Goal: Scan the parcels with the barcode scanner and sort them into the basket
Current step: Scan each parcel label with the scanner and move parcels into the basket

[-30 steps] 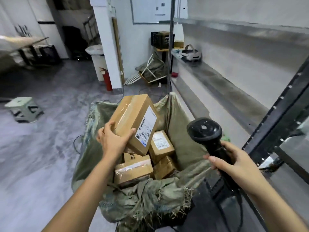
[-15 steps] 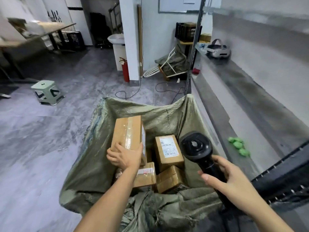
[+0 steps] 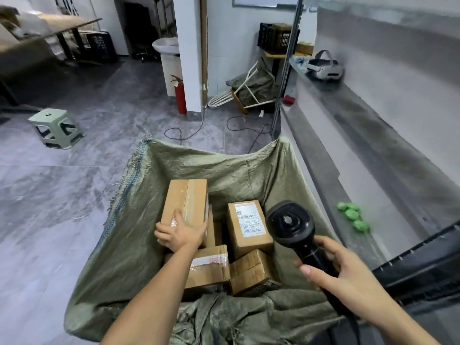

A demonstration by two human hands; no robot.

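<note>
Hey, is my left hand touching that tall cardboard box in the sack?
Touching. The head view shows the left hand gripping the tall cardboard box's lower end.

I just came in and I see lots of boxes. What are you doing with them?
A person is sorting parcels. The left hand is setting a brown box down into a big green sack where four other boxes already lie. The right hand holds a black scanner above the sack, not aimed at any label right now.
</note>
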